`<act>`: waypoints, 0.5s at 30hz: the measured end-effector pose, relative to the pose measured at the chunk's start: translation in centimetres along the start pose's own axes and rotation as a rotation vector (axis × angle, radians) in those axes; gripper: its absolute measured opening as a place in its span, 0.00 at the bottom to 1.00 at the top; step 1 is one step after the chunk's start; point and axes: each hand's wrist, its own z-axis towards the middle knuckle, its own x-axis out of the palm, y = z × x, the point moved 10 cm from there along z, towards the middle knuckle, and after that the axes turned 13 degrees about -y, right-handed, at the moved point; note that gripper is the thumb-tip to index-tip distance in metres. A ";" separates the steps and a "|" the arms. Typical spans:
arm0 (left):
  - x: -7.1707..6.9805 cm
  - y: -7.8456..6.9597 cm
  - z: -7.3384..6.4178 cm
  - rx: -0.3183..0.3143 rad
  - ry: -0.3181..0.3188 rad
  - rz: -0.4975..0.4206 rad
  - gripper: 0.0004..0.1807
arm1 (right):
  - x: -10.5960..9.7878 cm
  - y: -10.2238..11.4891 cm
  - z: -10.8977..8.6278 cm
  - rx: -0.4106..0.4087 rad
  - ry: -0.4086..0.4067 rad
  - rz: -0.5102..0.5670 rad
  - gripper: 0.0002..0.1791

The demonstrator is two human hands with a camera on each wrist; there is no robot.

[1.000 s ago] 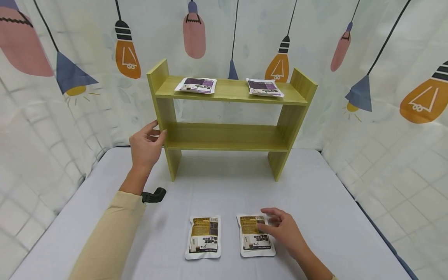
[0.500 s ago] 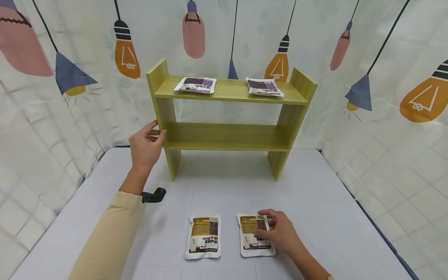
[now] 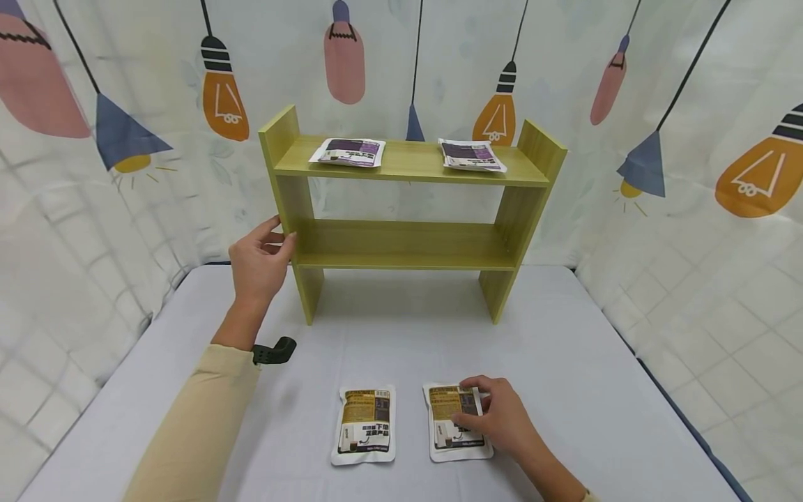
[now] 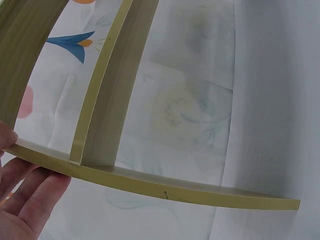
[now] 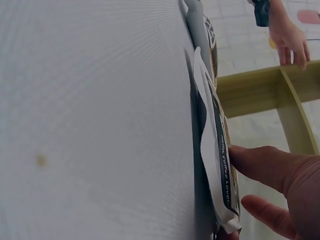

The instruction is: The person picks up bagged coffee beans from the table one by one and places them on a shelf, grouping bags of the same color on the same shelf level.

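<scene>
I see the left hand [image 3: 258,261] partly closed, thumb and fingers gripping the side panel of a yellow-green, wood-grained shelf [image 3: 404,244]. The right hand [image 3: 500,416] is half curled and holds the near right pouch [image 3: 444,420], thumb on its face and fingers at its edge. That pouch lies face up on the smooth white tablecloth [image 3: 301,425], in front of the shelf; it is a flat, round-cornered rectangle with a rippled white rim and a gold-and-black label, and my right wrist view reads "Hello, Coffee Lover" on it. Its opaque skin hides the contents from me. A matching near left pouch [image 3: 366,427] lies beside it, apart. The shelf's upper board bears 2 purple-labelled pouches [image 3: 348,153]. Behind hangs a pale, creased curtain [image 3: 448,42] printed with lamps.
</scene>
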 end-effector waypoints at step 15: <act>0.0 0.0 -0.1 -0.021 0.014 -0.003 0.23 | 0.1 0.3 -0.1 -0.013 0.002 -0.064 0.28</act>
